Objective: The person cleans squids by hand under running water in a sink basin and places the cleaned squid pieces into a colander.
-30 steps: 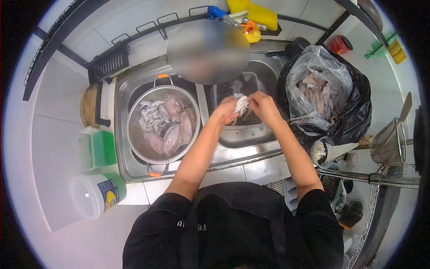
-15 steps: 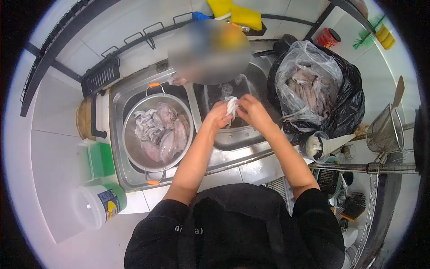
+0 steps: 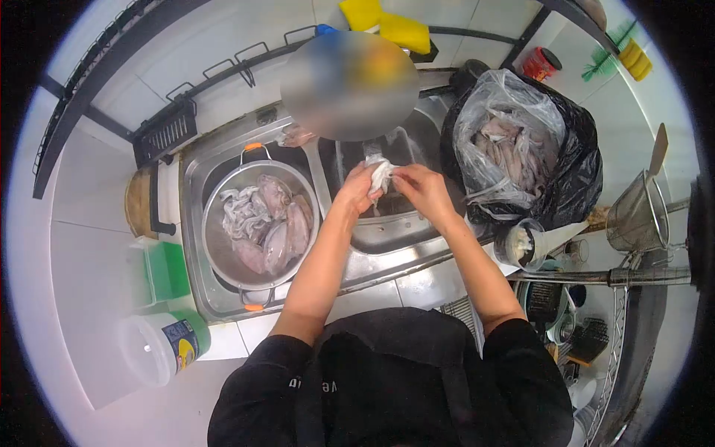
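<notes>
Over the right sink basin my left hand is closed around a limp whitish piece of squid. The fingers of my right hand pinch the same piece from its right side. In the left basin stands a steel pot with orange-tipped handles. Whole squid bodies lie on its right side, with a heap of pale tentacle pieces on its left. A pinkish squid piece rests on the sink ledge behind the pot.
Right of the sink, a black bag with a clear liner holds many squid. A clear cup with pale scraps stands in front of it. A green container and a white tub are at left; a strainer hangs at right.
The squid piece now shows more of its white side between my hands. My right hand has turned slightly, its fingers lower on the piece. The pot and bag stay in place.
</notes>
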The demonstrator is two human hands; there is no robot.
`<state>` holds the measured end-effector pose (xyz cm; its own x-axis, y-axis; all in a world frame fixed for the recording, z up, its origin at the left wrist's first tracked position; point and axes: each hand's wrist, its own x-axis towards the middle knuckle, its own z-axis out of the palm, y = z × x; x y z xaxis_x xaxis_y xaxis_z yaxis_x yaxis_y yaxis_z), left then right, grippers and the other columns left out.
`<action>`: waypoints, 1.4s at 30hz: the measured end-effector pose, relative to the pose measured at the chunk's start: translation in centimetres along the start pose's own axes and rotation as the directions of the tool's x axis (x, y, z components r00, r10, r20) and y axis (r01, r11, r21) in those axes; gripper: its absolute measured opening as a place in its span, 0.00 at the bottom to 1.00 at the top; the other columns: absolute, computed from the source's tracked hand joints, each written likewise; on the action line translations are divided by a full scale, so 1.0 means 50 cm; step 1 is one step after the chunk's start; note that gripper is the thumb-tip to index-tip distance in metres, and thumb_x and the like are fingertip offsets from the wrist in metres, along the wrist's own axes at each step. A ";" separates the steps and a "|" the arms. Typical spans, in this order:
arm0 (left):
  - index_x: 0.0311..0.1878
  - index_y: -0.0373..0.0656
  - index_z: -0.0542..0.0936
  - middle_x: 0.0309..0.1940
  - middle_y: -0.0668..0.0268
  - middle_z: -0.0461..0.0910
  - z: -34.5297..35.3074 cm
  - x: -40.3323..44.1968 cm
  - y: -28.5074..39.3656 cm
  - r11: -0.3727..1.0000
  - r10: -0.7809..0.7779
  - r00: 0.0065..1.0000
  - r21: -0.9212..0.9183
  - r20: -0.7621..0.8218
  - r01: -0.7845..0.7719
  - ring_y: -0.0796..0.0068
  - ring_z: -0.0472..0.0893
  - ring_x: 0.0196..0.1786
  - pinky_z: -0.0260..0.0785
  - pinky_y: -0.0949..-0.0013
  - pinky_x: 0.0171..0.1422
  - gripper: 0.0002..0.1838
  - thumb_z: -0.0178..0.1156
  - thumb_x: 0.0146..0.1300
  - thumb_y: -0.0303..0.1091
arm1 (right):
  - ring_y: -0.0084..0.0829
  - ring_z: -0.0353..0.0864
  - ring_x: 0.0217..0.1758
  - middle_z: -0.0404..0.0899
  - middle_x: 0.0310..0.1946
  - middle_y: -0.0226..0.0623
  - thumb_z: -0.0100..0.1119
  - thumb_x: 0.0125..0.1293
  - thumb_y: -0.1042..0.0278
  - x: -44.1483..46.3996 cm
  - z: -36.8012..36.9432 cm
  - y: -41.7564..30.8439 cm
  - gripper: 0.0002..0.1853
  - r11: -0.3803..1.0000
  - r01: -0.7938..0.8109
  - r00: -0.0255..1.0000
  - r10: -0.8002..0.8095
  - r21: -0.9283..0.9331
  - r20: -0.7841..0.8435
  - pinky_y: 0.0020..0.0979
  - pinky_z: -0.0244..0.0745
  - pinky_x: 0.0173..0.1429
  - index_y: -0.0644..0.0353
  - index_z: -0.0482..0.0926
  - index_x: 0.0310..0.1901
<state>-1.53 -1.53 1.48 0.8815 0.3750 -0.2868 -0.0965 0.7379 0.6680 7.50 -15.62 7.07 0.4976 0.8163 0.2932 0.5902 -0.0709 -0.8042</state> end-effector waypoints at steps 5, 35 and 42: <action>0.41 0.41 0.72 0.30 0.66 0.76 0.008 0.001 -0.016 0.999 0.010 0.994 0.051 -0.107 -0.005 0.77 0.76 0.27 0.69 0.74 0.22 0.06 0.50 0.63 0.31 | 0.41 0.78 0.31 0.76 0.30 0.42 0.59 0.53 0.74 0.013 0.002 -0.002 0.09 0.956 0.233 0.971 -0.221 -0.176 0.086 0.34 0.74 0.36 0.64 0.77 0.37; 0.40 0.42 0.68 0.22 0.66 0.73 0.040 -0.009 0.007 0.977 0.105 0.966 0.205 -0.235 -0.057 0.79 0.71 0.16 0.58 0.78 0.12 0.11 0.59 0.58 0.31 | 0.43 0.79 0.31 0.78 0.29 0.47 0.57 0.52 0.73 0.019 0.007 -0.021 0.06 0.991 -0.018 0.999 0.014 -0.133 -0.033 0.37 0.74 0.37 0.66 0.78 0.32; 0.41 0.41 0.67 0.23 0.66 0.73 0.050 0.004 -0.017 0.953 0.279 0.890 0.216 -0.362 -0.211 0.78 0.71 0.15 0.56 0.77 0.10 0.12 0.59 0.57 0.29 | 0.34 0.81 0.30 0.79 0.30 0.44 0.62 0.52 0.72 -0.006 0.033 -0.031 0.08 0.994 -0.106 0.984 0.101 -0.028 -0.149 0.30 0.75 0.36 0.66 0.79 0.33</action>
<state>-0.12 -3.48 2.58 0.5901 0.7425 -0.3170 -0.1784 0.5029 0.8458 5.38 -14.81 7.39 0.6436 0.7106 0.2843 0.5518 -0.1734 -0.8158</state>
